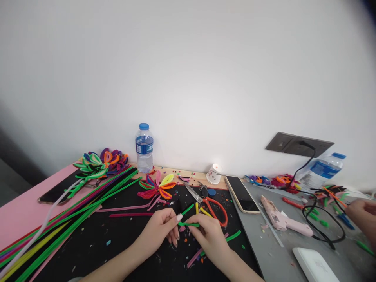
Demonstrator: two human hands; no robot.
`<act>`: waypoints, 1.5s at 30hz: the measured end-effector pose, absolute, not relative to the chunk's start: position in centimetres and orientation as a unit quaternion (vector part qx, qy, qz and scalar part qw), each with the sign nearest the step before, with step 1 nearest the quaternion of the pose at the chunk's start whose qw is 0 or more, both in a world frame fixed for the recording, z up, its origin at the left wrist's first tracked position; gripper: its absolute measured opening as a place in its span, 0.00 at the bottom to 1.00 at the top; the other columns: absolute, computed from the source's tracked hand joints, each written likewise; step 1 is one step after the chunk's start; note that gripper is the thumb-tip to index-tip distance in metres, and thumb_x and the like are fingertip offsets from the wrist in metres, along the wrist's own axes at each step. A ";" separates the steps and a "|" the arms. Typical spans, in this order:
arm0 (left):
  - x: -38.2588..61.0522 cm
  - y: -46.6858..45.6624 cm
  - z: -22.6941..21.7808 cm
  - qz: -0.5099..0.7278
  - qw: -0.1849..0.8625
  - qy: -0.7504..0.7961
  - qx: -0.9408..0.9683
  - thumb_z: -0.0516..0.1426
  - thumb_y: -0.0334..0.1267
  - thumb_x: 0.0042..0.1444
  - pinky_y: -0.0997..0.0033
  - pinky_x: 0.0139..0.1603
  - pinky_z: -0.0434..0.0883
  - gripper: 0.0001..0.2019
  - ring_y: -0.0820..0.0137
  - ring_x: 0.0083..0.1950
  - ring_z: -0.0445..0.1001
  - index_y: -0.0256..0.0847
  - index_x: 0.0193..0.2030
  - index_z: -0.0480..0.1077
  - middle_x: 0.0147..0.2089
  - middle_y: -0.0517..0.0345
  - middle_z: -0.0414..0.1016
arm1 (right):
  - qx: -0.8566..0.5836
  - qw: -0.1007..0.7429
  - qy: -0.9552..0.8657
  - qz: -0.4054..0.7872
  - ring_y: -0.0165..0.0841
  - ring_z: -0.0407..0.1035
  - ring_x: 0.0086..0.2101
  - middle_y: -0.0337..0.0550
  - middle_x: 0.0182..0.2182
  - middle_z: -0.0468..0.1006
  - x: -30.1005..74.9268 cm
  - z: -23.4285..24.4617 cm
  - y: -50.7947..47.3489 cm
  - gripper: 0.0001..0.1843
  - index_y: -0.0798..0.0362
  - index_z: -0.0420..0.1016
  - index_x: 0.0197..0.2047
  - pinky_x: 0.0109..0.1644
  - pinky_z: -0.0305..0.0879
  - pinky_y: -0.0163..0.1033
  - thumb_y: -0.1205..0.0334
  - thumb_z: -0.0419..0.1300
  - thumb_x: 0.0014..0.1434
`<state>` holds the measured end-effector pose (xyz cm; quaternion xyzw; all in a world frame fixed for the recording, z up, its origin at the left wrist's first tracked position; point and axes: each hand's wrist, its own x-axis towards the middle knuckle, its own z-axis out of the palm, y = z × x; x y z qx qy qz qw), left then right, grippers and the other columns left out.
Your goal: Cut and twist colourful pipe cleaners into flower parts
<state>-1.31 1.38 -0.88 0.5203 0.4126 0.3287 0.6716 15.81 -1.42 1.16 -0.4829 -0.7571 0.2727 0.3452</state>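
My left hand (pixel 165 225) and my right hand (pixel 208 232) meet over a black mat, their fingers pinched on a short green pipe cleaner (pixel 188 224). One end of it sticks up to the right between them. Just behind lie orange-handled scissors (pixel 216 211) with the blades pointing away to the left. A flower of pink, yellow, orange and red pipe cleaners (pixel 157 187) rests behind my left hand. Pink pipe cleaners (pixel 125 208) stretch left of it. Beside my right wrist is another green piece (pixel 233 236).
Long pipe cleaners (pixel 73 211) lie in a bundle at left near finished flowers (pixel 101 162). A water bottle (pixel 144 149), a paper cup (pixel 214 174) and a phone (pixel 242 194) stand or lie along the wall. Right are a glue gun (pixel 284 221), cable and another person's hand (pixel 362 215).
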 end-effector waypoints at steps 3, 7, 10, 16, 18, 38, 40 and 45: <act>-1.3 1.3 -0.9 0.327 0.664 0.415 0.529 0.53 0.51 0.50 0.78 0.17 0.60 0.18 0.75 0.15 0.68 0.38 0.22 0.59 0.16 0.61 0.71 | -0.506 0.343 -0.736 0.292 0.30 0.66 0.24 0.38 0.23 0.74 15.8 1.1 -1.3 0.07 0.52 0.71 0.28 0.29 0.59 0.33 0.66 0.55 0.56; -1.2 1.2 -1.0 0.320 0.663 0.407 0.540 0.52 0.51 0.52 0.78 0.18 0.60 0.18 0.74 0.16 0.69 0.38 0.23 0.59 0.17 0.62 0.71 | -0.529 0.354 -0.688 0.349 0.27 0.62 0.18 0.36 0.17 0.71 15.9 0.7 -1.4 0.10 0.52 0.66 0.25 0.23 0.56 0.32 0.64 0.52 0.57; -1.2 1.1 -1.1 0.312 0.667 0.397 0.548 0.52 0.50 0.53 0.79 0.17 0.59 0.17 0.75 0.16 0.69 0.39 0.24 0.58 0.17 0.61 0.72 | -0.531 0.373 -0.639 0.413 0.25 0.57 0.14 0.34 0.15 0.69 15.7 0.5 -1.4 0.10 0.52 0.62 0.26 0.19 0.52 0.30 0.60 0.51 0.58; -1.4 0.9 -1.1 0.296 0.668 0.371 0.573 0.51 0.48 0.54 0.79 0.18 0.58 0.15 0.75 0.18 0.69 0.39 0.25 0.57 0.18 0.62 0.72 | -0.530 0.400 -0.553 0.504 0.22 0.50 0.10 0.29 0.10 0.63 15.4 0.4 -1.0 0.13 0.52 0.58 0.26 0.14 0.43 0.28 0.54 0.52 0.56; -1.4 0.8 -0.9 0.288 0.664 0.371 0.582 0.51 0.48 0.54 0.79 0.19 0.58 0.15 0.75 0.18 0.69 0.39 0.25 0.57 0.18 0.61 0.72 | -0.529 0.407 -0.533 0.520 0.22 0.49 0.09 0.27 0.09 0.61 15.4 0.3 -0.9 0.13 0.52 0.58 0.26 0.13 0.41 0.27 0.52 0.53 0.55; -1.5 0.4 -0.5 0.243 0.643 0.373 0.623 0.53 0.44 0.53 0.77 0.20 0.63 0.13 0.75 0.16 0.65 0.39 0.24 0.59 0.16 0.63 0.67 | -0.486 0.434 -0.491 0.577 0.21 0.50 0.10 0.28 0.10 0.64 15.5 0.4 -0.6 0.13 0.55 0.63 0.32 0.13 0.43 0.27 0.54 0.58 0.51; -1.5 0.3 -0.5 0.236 0.639 0.373 0.630 0.53 0.44 0.53 0.77 0.20 0.64 0.13 0.75 0.16 0.65 0.39 0.23 0.59 0.16 0.63 0.67 | -0.491 0.434 -0.499 0.567 0.20 0.48 0.10 0.26 0.10 0.60 15.6 0.4 -0.6 0.12 0.55 0.64 0.32 0.14 0.40 0.27 0.54 0.57 0.52; -1.6 0.6 -0.5 0.263 0.610 0.374 0.647 0.53 0.41 0.53 0.75 0.25 0.67 0.11 0.73 0.21 0.70 0.36 0.25 0.64 0.21 0.59 0.72 | -0.506 0.434 -0.508 0.546 0.20 0.49 0.12 0.27 0.10 0.60 15.8 0.6 -0.5 0.13 0.54 0.61 0.25 0.16 0.41 0.27 0.56 0.56 0.55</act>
